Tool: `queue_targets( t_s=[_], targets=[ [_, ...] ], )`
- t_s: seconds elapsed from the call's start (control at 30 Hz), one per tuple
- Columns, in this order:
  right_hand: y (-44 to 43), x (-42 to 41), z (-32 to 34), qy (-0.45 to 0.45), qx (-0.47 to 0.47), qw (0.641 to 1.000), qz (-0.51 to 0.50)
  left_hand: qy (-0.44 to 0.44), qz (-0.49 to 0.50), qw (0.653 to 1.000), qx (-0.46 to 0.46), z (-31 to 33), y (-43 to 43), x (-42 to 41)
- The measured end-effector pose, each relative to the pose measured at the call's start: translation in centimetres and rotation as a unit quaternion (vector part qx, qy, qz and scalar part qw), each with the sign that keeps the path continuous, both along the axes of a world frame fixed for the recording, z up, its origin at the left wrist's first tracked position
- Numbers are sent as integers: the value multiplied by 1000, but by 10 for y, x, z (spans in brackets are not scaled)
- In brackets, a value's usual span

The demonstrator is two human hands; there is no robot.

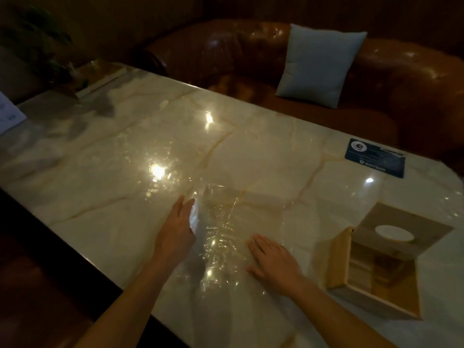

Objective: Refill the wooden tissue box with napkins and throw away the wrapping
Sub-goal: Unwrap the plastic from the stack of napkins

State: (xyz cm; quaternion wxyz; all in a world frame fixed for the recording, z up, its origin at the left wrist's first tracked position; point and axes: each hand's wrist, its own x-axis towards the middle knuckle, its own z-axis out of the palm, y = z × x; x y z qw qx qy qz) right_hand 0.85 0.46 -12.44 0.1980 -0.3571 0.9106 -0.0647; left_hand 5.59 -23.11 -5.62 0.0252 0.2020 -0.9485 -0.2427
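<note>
A clear crinkled plastic wrapping (221,237) lies flat on the marble table (105,172) in front of me. My left hand (177,227) rests on its left edge, where the plastic curls up against my fingers. My right hand (272,259) lies flat, palm down, on its right side. To the right stands the wooden tissue box (381,262), lying on its side with its open bottom facing me and the oval slot panel (394,232) on top. No napkins show in the dark interior.
A dark blue card (375,158) lies at the table's far right. A brown leather sofa (251,59) with a pale cushion (319,64) runs behind the table. A plant (37,41) and a white paper (10,111) are at the far left.
</note>
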Motion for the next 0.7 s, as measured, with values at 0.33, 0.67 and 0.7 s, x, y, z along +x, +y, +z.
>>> queue_targets(
  t_s=[0.33, 0.67, 0.7],
  targets=[
    [12, -21, 16, 65, 16, 997, -42, -83, 68, 993, -58, -19, -32, 14],
    [-20, 12, 12, 22, -8, 991, -133, -64, -134, 983, -107, -31, -29, 5],
    [-21, 13, 9, 6, -1, 989, -149, -68, -137, 983, -103, -33, -30, 4]
  ],
)
